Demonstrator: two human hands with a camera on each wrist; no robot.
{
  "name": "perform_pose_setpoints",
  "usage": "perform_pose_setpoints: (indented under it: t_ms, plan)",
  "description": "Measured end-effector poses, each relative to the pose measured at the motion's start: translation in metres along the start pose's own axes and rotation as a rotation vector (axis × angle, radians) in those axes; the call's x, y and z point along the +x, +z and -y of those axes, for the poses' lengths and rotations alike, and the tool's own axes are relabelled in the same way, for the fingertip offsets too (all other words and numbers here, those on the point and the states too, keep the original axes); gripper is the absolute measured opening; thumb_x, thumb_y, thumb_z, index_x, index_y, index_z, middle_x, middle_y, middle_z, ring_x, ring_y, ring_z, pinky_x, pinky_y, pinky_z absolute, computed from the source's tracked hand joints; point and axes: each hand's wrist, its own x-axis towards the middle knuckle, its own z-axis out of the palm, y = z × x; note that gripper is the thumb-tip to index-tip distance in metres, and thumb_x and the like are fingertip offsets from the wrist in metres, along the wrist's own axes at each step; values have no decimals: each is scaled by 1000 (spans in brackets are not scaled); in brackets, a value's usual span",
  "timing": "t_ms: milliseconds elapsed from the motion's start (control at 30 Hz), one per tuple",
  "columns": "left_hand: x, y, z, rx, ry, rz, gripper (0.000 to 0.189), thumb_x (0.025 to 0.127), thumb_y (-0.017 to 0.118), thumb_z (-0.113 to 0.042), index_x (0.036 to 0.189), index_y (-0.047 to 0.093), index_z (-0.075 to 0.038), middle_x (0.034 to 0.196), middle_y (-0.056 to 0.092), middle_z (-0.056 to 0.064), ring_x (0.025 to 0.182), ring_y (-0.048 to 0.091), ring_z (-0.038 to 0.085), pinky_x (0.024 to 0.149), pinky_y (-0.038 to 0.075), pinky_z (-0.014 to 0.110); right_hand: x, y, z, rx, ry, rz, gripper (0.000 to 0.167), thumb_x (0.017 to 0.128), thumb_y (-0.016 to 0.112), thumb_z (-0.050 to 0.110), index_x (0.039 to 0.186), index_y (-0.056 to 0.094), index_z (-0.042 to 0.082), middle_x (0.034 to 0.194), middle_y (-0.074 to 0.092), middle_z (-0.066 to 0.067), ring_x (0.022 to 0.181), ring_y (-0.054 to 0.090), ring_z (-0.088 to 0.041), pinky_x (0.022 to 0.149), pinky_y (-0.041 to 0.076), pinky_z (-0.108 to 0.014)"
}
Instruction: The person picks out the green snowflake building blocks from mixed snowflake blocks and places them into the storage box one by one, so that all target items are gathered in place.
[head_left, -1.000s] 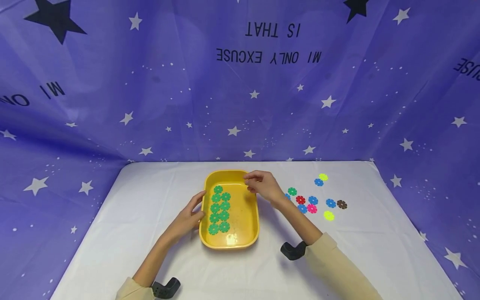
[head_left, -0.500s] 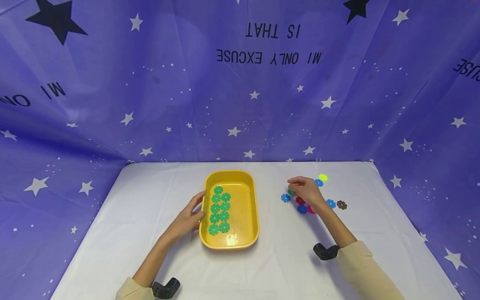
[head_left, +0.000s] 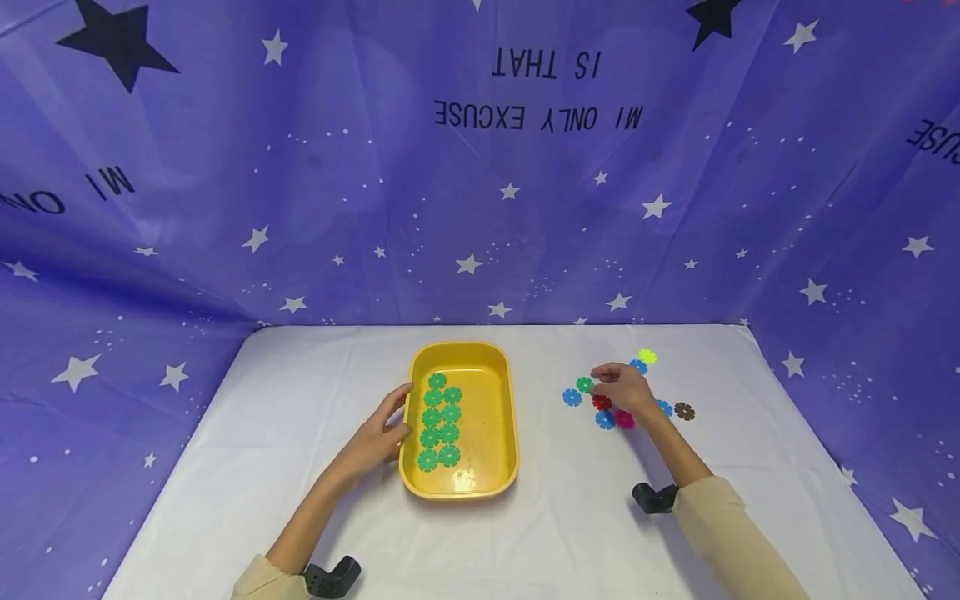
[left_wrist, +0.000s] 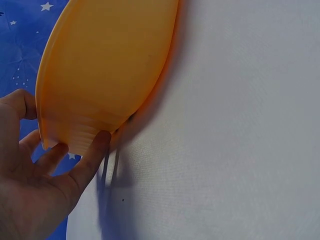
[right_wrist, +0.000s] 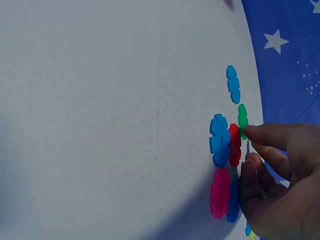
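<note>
My left hand point(head_left: 373, 440) rests with spread fingers against the left side of a yellow plastic tray point(head_left: 487, 450). In the left wrist view, fingertips touch the outer wall of the tray point(left_wrist: 110, 60). Inside lie several green flower-shaped discs point(head_left: 450, 413) in two columns along the left. My right hand point(head_left: 625, 390) is low over loose discs on the table, fingers bent and apart. A green disc point(head_left: 584, 385) lies right at its fingertips, a red disc point(head_left: 602, 402) just below them. In the right wrist view, a fingertip overlaps the edge of the green disc point(right_wrist: 243, 117).
Around the right hand lie a blue disc point(head_left: 572, 397), a pink disc point(head_left: 624, 420), a brown disc point(head_left: 684, 411) and a yellow disc point(head_left: 647, 357). Other discs are partly covered by the hand and forearm. Starred purple cloth point(head_left: 480, 208) borders the white table point(head_left: 555, 533).
My right hand has moved from over the tray's right rim to the loose discs, then slightly farther right, uncovering the green disc. The left hand and the tray stay in place.
</note>
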Motion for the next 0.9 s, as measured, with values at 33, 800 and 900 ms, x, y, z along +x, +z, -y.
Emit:
perform_pose_setpoints:
  t_ms: [33,800,900]
  plan:
    - [0,0,0,1,0,-1,70,95,56,-10,157,28,-25,162,20,18,137,34,50,94,53,46,0,0,-1,-9,-2,1,36,89,70,11,122,65,-2,117,61,-20,101,58,-32,77,53,-29]
    - [-1,-1,0,7,1,0,70,95,57,-11,157,28,-25,163,20,18,137,34,50,97,51,48,5,5,3,-76,-36,27,30,89,70,11,116,67,-2,104,59,-16,96,55,-31,76,53,-35]
    - [0,-1,0,-5,4,2,70,95,57,-11,157,28,-25,163,20,18,137,35,50,95,52,47,6,6,5,-77,-25,44,31,89,69,11,116,65,-3,101,58,-14,94,55,-30,75,52,-34]
